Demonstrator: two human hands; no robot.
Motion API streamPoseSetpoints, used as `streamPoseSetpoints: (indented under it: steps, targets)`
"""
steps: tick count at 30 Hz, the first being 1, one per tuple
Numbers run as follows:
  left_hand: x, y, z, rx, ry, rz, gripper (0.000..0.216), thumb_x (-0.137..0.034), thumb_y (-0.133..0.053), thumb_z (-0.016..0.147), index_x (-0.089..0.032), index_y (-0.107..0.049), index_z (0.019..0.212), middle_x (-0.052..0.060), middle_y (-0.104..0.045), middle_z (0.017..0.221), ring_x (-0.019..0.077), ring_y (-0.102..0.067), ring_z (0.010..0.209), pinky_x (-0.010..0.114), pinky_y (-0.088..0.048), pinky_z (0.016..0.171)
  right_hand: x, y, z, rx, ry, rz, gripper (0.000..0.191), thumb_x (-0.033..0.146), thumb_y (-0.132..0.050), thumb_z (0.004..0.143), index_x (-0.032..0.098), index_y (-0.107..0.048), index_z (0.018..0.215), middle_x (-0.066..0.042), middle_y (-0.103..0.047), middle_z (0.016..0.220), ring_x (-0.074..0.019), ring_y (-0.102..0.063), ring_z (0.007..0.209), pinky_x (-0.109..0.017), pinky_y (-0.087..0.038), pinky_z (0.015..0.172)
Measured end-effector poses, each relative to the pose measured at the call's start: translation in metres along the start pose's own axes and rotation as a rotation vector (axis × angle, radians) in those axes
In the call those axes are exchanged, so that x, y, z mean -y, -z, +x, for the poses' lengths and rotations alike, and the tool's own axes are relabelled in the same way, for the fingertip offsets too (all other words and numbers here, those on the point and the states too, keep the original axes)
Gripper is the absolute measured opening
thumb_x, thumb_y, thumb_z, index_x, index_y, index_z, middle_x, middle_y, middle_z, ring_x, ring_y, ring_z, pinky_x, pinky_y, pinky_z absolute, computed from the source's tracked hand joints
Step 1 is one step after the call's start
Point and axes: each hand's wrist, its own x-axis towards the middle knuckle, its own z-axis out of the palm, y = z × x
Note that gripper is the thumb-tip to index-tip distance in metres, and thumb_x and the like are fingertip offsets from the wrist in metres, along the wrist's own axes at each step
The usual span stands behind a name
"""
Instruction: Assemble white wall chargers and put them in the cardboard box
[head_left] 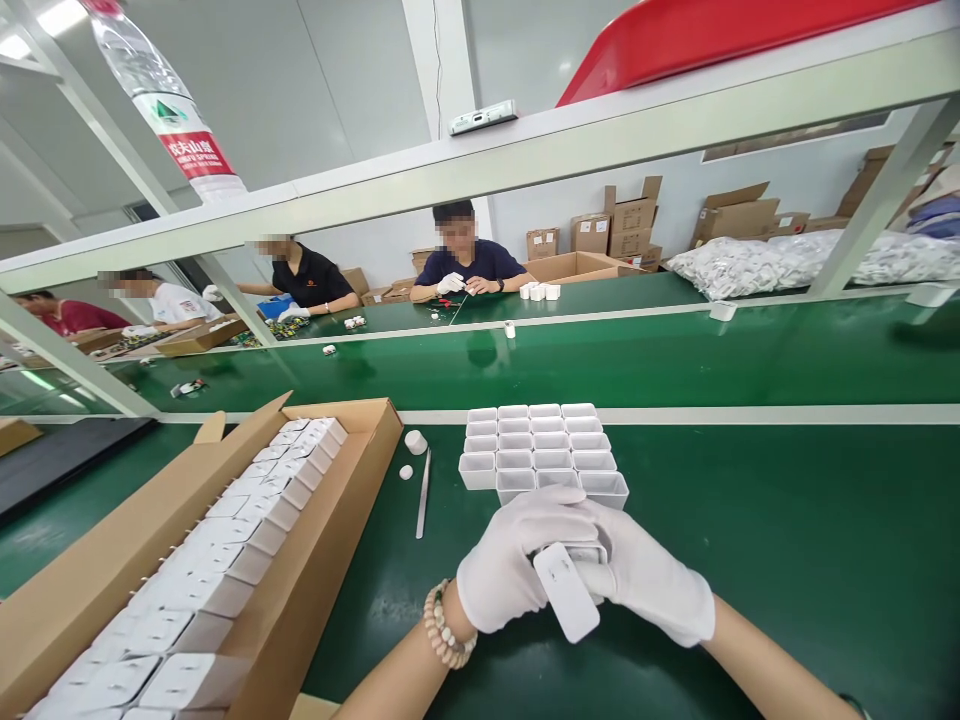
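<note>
My left hand, in a white glove, closes round a small white plastic case with its fingers laid over the top. From the other side my gloved right hand grips the same case, and most of it is hidden between the palms. A flat white cover plate with rounded corners and small marks at one end sticks out below the fingers, tilted toward me. Just beyond my hands, open white plastic boxes stand in tight rows on the green bench.
Left stands a long cardboard box with rows of white cases. Tweezers and a small white cap lie beside it. Beyond runs a green conveyor belt. A shelf crosses above; several co-workers sit opposite.
</note>
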Motion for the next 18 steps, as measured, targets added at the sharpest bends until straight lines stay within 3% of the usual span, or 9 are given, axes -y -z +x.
streamPoseSetpoints:
  steps: [4, 9, 15, 18]
  targets:
    - [-0.0012, 0.0013, 0.0009, -0.021, -0.004, 0.006, 0.036, -0.025, -0.079, 0.067, -0.018, -0.067, 0.101, 0.010, -0.065, 0.114, 0.0242, -0.058, 0.112, 0.038, -0.050, 0.099, 0.0052, 0.0031, -0.0025, 0.044, 0.001, 0.004, 0.039, 0.031, -0.067, 0.078, 0.020, -0.055, 0.113, -0.004, -0.063, 0.100, -0.0207, -0.061, 0.090, -0.037, -0.052, 0.084]
    - [0.0001, -0.0015, -0.0023, -0.038, 0.041, 0.131, 0.046, -0.035, -0.083, 0.059, -0.022, -0.068, 0.100, 0.009, -0.065, 0.113, 0.0270, -0.063, 0.105, 0.043, -0.057, 0.089, 0.0041, 0.0046, -0.0039, 0.020, 0.020, 0.018, 0.030, 0.027, -0.064, 0.081, 0.023, -0.058, 0.110, 0.003, -0.058, 0.081, -0.0133, -0.055, 0.069, -0.027, -0.050, 0.067]
    - [-0.0029, -0.0017, -0.0020, -0.040, 0.043, 0.086, 0.036, -0.035, -0.079, 0.066, -0.022, -0.069, 0.097, 0.007, -0.066, 0.112, 0.0249, -0.065, 0.100, 0.041, -0.058, 0.087, 0.0061, 0.0059, -0.0056, 0.045, 0.064, -0.023, 0.020, 0.030, -0.055, 0.087, 0.021, -0.060, 0.105, 0.000, -0.062, 0.096, -0.0153, -0.057, 0.082, -0.028, -0.049, 0.074]
    - [-0.0070, -0.0008, 0.0003, -0.039, 0.026, 0.042, 0.031, -0.035, -0.076, 0.070, -0.022, -0.069, 0.097, 0.007, -0.068, 0.108, 0.0248, -0.065, 0.101, 0.041, -0.058, 0.090, 0.0066, 0.0050, -0.0066, 0.044, 0.067, -0.019, 0.015, 0.028, -0.057, 0.086, 0.020, -0.062, 0.098, 0.001, -0.062, 0.090, -0.0145, -0.057, 0.079, -0.027, -0.049, 0.073]
